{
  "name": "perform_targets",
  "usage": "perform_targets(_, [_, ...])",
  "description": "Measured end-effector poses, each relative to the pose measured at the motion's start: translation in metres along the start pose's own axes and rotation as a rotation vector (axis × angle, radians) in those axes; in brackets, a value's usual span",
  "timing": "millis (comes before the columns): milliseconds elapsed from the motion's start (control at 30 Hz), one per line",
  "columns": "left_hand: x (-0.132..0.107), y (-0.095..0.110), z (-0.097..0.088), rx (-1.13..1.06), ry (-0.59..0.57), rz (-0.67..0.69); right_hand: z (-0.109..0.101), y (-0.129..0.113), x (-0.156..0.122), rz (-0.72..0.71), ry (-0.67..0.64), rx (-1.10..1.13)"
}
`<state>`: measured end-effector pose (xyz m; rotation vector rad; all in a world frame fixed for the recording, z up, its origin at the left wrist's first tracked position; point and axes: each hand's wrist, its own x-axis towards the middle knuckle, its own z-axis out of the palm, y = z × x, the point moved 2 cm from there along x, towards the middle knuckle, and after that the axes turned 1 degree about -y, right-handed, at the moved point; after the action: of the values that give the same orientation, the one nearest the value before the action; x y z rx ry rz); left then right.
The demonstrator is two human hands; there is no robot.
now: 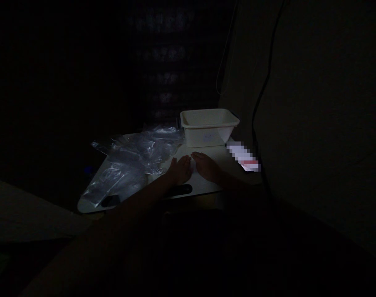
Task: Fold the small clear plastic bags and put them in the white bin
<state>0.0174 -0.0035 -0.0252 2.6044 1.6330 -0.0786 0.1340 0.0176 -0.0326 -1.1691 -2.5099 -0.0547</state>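
Both of my hands rest at the middle of a small white table, near its front edge. My left hand lies with fingers stretched out and thumb apart, holding nothing that I can see. Close beside it, with a narrow gap between, my right hand has its fingers extended toward the left hand and looks bare of any object. Clear plastic bags spread in a crumpled heap to the left. Behind the hands stands a cream-coloured plastic basin, its contents not visible. Dim light blurs the finger detail.
A phone with a lit, pixelated screen lies at the table's right edge. A dark cable hangs down the wall on the right. The tabletop has a dark handle slot at the front. Deep shadow covers the surroundings.
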Motion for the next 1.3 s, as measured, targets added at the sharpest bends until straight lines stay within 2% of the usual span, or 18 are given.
perform_targets(233, [-0.001, 0.001, 0.004, -0.003, -0.011, -0.047, 0.012, -0.006, 0.0, -0.053, -0.054, -0.036])
perform_targets(467, [0.0, 0.002, 0.004, 0.066, -0.033, -0.073, 0.014, 0.0, -0.005, 0.04, -0.089, -0.083])
perform_targets(733, [-0.002, 0.004, 0.0, 0.08, -0.047, -0.099, 0.013, 0.004, -0.008, 0.056, -0.128, -0.144])
perform_targets(1000, [0.0, 0.003, 0.002, 0.14, -0.057, -0.109, 0.015, 0.013, -0.013, 0.045, -0.084, -0.281])
perform_targets(1300, [0.002, 0.007, -0.003, 0.159, -0.121, -0.14, 0.011, 0.036, -0.034, 0.05, -0.054, -0.424])
